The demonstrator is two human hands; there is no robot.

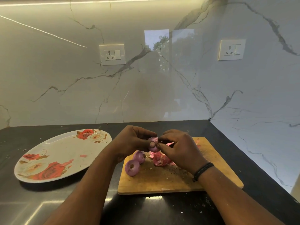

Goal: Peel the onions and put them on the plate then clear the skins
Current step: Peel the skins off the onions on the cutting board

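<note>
Red onion (153, 144), gripped in the left hand (133, 141) above the cutting board (162, 181); right hand (177, 148) pinches its skin and could tear it short, scattering scraps.

Both hands (134, 140) (178, 148) pinch an onion (153, 144) above the board (162, 181).

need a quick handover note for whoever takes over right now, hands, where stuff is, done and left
Left hand grips the onion above the cutting board; right hand pinches skin at its top, mid-peel.
Two peeled onions lie on the board's left side; a pile of skins sits behind them under the hands.
The floral plate to the left holds no onions.
Left: finish this onion, move all three to the plate, clear the skins.
</note>
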